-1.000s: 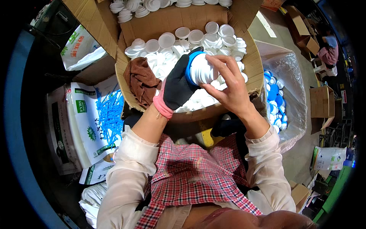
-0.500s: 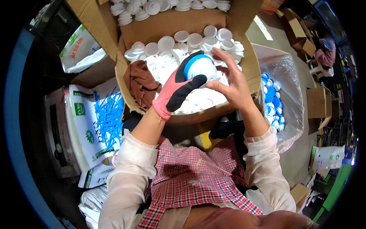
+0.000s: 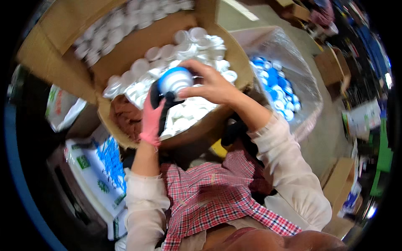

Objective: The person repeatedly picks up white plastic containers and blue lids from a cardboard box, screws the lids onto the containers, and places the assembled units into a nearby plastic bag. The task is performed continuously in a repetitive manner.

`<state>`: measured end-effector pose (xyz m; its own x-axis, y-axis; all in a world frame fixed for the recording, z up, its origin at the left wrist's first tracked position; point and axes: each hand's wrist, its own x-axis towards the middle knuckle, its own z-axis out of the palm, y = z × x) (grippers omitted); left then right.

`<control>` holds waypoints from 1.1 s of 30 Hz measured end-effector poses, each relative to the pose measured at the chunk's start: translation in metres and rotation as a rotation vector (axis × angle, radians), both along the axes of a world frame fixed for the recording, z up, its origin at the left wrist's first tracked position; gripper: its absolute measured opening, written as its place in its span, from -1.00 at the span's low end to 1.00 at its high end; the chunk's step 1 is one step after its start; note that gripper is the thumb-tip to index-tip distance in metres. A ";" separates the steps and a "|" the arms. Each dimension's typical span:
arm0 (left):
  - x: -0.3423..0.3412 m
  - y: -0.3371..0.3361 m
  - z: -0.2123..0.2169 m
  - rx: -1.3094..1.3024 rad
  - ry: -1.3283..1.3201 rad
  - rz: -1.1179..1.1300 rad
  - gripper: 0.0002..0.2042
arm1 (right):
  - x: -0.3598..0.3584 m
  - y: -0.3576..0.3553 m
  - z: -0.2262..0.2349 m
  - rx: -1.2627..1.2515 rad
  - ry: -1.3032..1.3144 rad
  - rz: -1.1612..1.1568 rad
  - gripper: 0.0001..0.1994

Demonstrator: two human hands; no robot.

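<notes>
A round, stepped plastic cap (image 3: 175, 79), white with a blue rim, is held between my hands above an open cardboard box (image 3: 240, 69). Gripping it from the left is my left hand (image 3: 154, 116), in a pink glove with black palm and fingers. My bare right hand (image 3: 213, 85) is closed on its right side, index finger over the top and thumb lower down. Beneath them, white plastic caps (image 3: 184, 115) fill the box in a loose heap. A brown cloth (image 3: 125, 116) lies at the box's left inner side. Motion blurs the fingertips.
To the right stands a container with a clear plastic liner (image 3: 293, 52), holding blue-and-white caps (image 3: 278, 90). Thin blue plastic sticks (image 3: 111, 163) lie on a white printed sack (image 3: 90, 173) at left. Cardboard boxes (image 3: 333, 69) stand farther right, near a person (image 3: 322, 12).
The view has swung to the right, so the boxes sit farther left in it. My right hand, apart from the cap before, has closed onto it. The left hand keeps its grip.
</notes>
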<state>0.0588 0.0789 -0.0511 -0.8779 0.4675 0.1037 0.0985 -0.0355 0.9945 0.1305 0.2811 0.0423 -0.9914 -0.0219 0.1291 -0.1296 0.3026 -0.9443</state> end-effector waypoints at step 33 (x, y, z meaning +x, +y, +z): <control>-0.004 0.030 0.014 -0.384 0.024 -0.100 -0.70 | 0.189 0.253 -0.137 0.467 -0.183 -0.886 -0.82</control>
<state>0.0548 0.1085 -0.0373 -0.8253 0.5597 -0.0751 0.1373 0.3279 0.9347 0.3195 0.5344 -0.0951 -0.6792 0.7204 0.1402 0.4549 0.5632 -0.6898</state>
